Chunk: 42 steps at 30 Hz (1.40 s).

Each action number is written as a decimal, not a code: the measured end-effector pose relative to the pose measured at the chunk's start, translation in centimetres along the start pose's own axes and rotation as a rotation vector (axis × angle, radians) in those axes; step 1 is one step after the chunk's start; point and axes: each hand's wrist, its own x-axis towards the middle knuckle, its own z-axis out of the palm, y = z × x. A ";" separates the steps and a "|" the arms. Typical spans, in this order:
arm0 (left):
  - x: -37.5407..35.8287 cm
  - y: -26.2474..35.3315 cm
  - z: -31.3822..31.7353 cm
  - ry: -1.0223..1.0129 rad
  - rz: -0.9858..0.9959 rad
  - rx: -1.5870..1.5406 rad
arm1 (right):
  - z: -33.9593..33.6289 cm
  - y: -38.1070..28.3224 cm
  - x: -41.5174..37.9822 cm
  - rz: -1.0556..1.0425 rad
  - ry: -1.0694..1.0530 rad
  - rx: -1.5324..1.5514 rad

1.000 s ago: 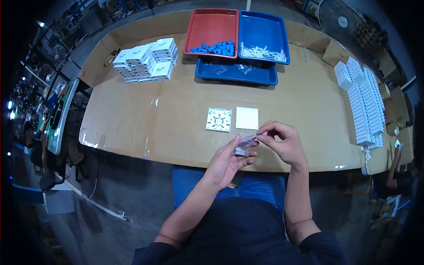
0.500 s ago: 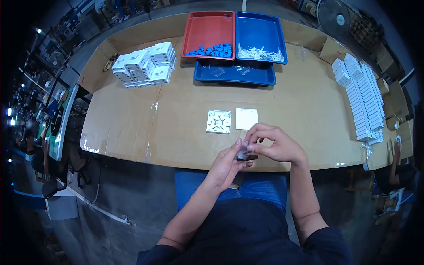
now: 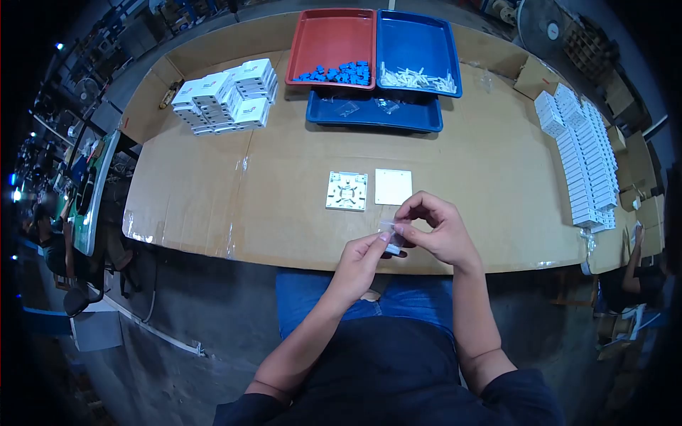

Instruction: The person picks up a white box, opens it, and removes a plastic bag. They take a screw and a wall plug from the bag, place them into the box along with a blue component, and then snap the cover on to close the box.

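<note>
1 camera, worn on the person's head, gives the view. It looks forward and steeply down from above the dark shirt [image 3: 398, 369], which fills the near edge. The left hand [image 3: 357, 268] and right hand [image 3: 444, 238] lie close in front of it, near the middle of the view. The cardboard-covered table [image 3: 284, 192] spreads beyond, with the red tray [image 3: 334, 39] on its far side, further from the lens. The field is very wide: it takes in a green bench [image 3: 101, 192] at far left, a fan [image 3: 540, 32] at far right and the floor [image 3: 213, 305] at near left. Straight edges bow, and the corners darken into black.
</note>
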 end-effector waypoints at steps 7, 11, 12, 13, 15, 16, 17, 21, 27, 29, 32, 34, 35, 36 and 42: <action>-0.1 0.4 0.7 0.286 0.256 0.021 | 1.9 0.4 -0.6 -0.058 0.111 0.089; 0.1 0.8 0.5 0.328 0.305 -0.079 | 3.0 0.3 -0.9 -0.063 0.184 0.280; 0.1 0.8 0.6 0.337 0.331 -0.122 | 3.0 0.7 -1.0 -0.017 0.196 0.314; -0.2 0.7 0.7 0.349 0.346 -0.166 | 3.2 1.1 -1.3 0.038 0.212 0.351; -0.5 0.7 0.7 0.347 0.332 -0.139 | 3.6 1.9 -1.7 0.028 0.211 0.373; -0.4 0.8 0.7 0.340 0.337 -0.113 | 3.7 2.0 -1.6 0.000 0.204 0.387; -0.5 0.7 0.7 0.340 0.336 -0.111 | 3.8 2.1 -1.7 0.000 0.205 0.389; -0.3 0.4 0.7 0.354 0.349 -0.120 | 4.3 2.5 -1.6 -0.020 0.237 0.413; -0.6 0.5 0.9 0.352 0.361 -0.153 | 5.1 2.3 -1.8 -0.086 0.251 0.397; -0.7 0.5 0.9 0.346 0.348 -0.179 | 5.3 2.6 -1.8 -0.145 0.250 0.409; -0.9 0.5 0.8 0.273 0.348 -0.163 | 5.1 2.3 -1.9 -0.126 0.249 0.420; -0.7 0.5 0.4 0.253 0.314 -0.148 | 5.3 2.3 -2.1 -0.111 0.265 0.417; -0.5 0.4 0.4 0.252 0.319 -0.147 | 5.5 2.2 -2.0 -0.093 0.282 0.420; -0.4 0.2 0.4 0.262 0.376 -0.125 | 5.5 2.2 -1.7 -0.098 0.280 0.419; -0.7 0.1 0.6 0.249 0.343 -0.127 | 5.5 2.2 -2.0 -0.048 0.235 0.426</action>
